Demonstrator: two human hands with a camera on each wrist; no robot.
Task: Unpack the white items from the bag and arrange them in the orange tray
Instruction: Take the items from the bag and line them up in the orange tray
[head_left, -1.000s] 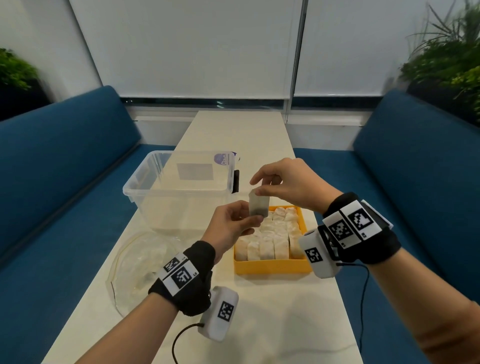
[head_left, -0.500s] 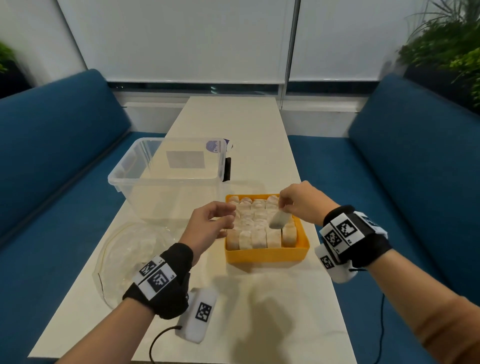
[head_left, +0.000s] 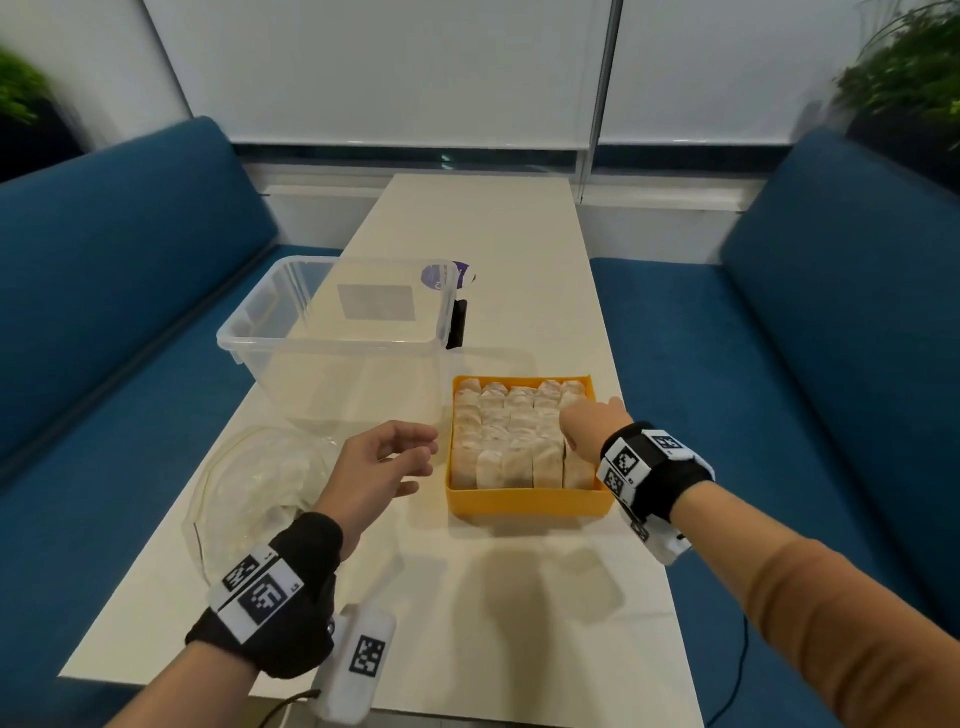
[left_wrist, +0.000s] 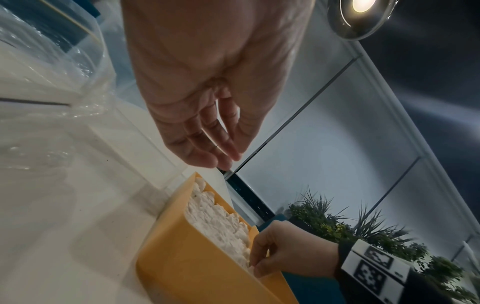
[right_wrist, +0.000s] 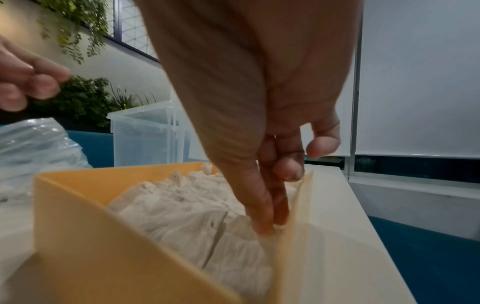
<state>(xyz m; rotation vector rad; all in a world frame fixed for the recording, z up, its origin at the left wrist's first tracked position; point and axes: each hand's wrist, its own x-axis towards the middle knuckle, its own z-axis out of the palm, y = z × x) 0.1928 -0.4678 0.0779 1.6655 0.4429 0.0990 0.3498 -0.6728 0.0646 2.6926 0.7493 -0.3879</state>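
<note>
I sit at a long pale table (head_left: 483, 587) that runs away from me toward 12 o'clock, ending at a wall of drawn white blinds (head_left: 374, 73). Blue sofas flank it: one at 9 o'clock (head_left: 104, 291), one at 3 o'clock (head_left: 831, 312). Plants (head_left: 904, 78) stand behind the sofa backs at 10 and 2 o'clock.

On the table, a clear bin (head_left: 332, 332) sits at 11 o'clock, its near wall just beside the tray's far left corner. A crumpled clear bag (head_left: 254, 483) lies at 9 o'clock from the tray, overhanging the table's left edge. The orange tray (head_left: 524, 504) sits at centre right, its right wall close to the table's right edge. Bare tabletop lies between the tray and me, and again beyond the bin toward 12 o'clock.

The tray is packed with white items (head_left: 514, 436) standing upright in rows, touching one another and reaching the rim.

My right hand (head_left: 592, 426) reaches down into the tray at its right wall; thumb and fingers (right_wrist: 262, 205) pinch the top of a white item in the right column, hard against that wall. My left hand (head_left: 379, 467) hovers above the table just left of the tray, fingers loosely curled, holding nothing.
</note>
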